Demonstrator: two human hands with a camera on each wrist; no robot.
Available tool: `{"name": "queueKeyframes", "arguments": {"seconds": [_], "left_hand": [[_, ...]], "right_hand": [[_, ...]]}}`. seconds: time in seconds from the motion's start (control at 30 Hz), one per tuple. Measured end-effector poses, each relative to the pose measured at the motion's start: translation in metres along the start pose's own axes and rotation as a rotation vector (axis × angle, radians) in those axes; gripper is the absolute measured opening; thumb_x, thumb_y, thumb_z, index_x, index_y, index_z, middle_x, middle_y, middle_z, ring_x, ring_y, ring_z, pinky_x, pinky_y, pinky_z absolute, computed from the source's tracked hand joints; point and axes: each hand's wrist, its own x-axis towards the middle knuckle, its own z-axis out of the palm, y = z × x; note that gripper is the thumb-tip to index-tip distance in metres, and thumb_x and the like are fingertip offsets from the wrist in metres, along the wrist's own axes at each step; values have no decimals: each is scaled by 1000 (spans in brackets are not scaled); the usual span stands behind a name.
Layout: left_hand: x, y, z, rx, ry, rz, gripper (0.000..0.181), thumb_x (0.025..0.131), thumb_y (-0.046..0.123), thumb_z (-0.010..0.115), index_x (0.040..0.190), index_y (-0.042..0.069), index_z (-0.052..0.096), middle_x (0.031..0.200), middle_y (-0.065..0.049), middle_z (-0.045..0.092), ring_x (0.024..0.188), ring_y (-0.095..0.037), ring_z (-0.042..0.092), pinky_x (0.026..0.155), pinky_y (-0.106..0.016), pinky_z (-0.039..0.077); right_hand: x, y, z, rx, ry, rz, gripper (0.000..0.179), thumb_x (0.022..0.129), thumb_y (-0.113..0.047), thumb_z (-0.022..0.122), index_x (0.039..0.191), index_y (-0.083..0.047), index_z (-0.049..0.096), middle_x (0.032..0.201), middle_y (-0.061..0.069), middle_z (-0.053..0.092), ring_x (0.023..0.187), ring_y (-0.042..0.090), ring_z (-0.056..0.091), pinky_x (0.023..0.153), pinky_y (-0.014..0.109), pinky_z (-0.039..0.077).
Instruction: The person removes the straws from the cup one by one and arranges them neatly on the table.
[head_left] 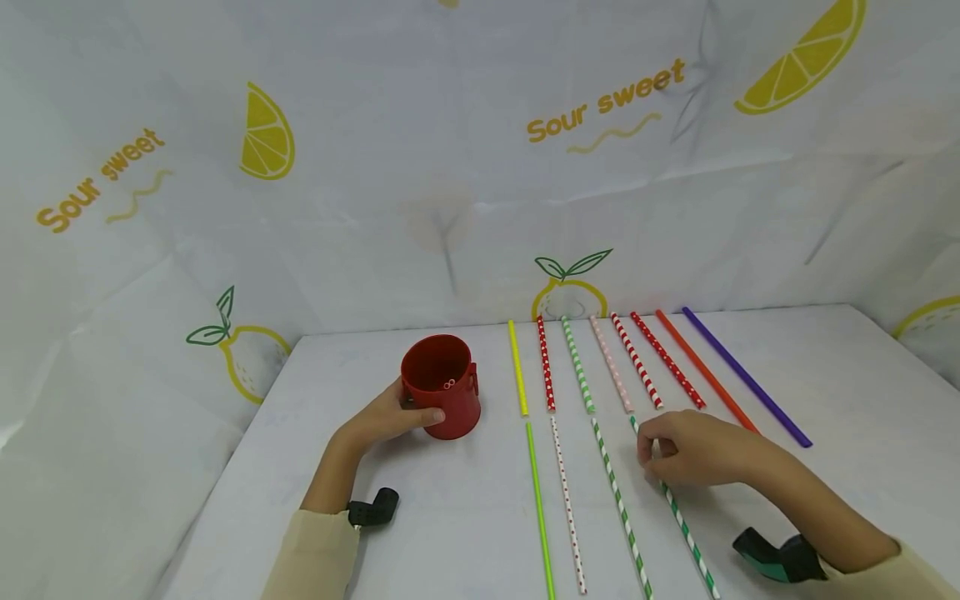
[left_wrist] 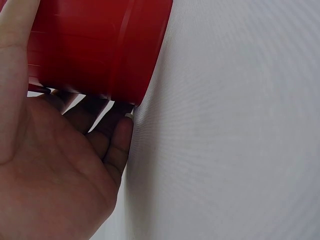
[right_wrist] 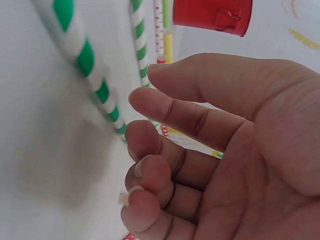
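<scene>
My left hand (head_left: 386, 417) grips a small red bucket (head_left: 456, 412) that stands upright on the table. In the left wrist view, the thumb and fingers curve around the wall of the bucket (left_wrist: 100, 45). Two small pale rings (head_left: 449, 384) show inside it; what they belong to is hidden. Over a green-and-white striped straw (head_left: 684, 525) hovers my right hand (head_left: 701, 450), fingers loosely bent. The right wrist view shows thumb and index fingertips apart, with nothing pinched and the striped straw (right_wrist: 102, 92) passing beyond the fingers.
A back row of straws runs from a yellow one (head_left: 518, 367) to a purple one (head_left: 746, 375). In front lie a lime green straw (head_left: 538, 508), a red-dotted white straw (head_left: 567, 500) and another green striped straw (head_left: 621, 504). A lemon-printed cloth (head_left: 360, 208) hangs behind.
</scene>
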Motion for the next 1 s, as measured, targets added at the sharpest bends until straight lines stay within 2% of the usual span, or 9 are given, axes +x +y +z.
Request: {"name": "queueKeyframes", "arguments": {"seconds": [0.2, 0.5, 0.67, 0.87, 1.0], "left_hand": [[2, -1, 1, 7, 0, 3, 78, 83, 32, 81, 147, 20, 39, 138, -1, 52, 126, -26, 46, 95, -44, 50], [2, -2, 0, 11, 4, -2, 77, 83, 31, 82, 146, 20, 39, 139, -1, 52, 128, -25, 45, 97, -45, 48], [2, -2, 0, 8, 6, -7, 78, 82, 31, 82, 147, 20, 39, 139, -1, 51, 129, -26, 45, 96, -45, 49], [0, 1, 1, 18, 13, -14, 78, 82, 32, 82, 146, 20, 39, 138, 0, 52, 127, -26, 45, 95, -45, 49], [0, 2, 1, 16, 12, -12, 78, 82, 31, 82, 146, 19, 39, 139, -1, 52, 127, -26, 45, 95, -45, 49]], "right_hand": [[7, -11, -9, -33, 50, -73, 9, 88, -14, 74, 90, -19, 67, 68, -7, 51, 61, 10, 49, 52, 25, 43], [29, -52, -20, -111, 82, -158, 10, 88, -11, 74, 87, -19, 68, 73, -9, 56, 66, 10, 52, 55, 26, 48], [44, -72, -21, -171, 85, -175, 10, 88, -13, 75, 90, -20, 69, 81, -10, 59, 73, 10, 55, 60, 26, 49], [61, -91, -27, -199, 125, -273, 9, 89, -11, 74, 94, -17, 71, 86, -10, 62, 76, 11, 56, 65, 27, 50], [72, -105, -28, -201, 151, -301, 8, 89, -13, 74, 97, -16, 71, 89, -8, 64, 79, 12, 58, 67, 27, 51]]}}
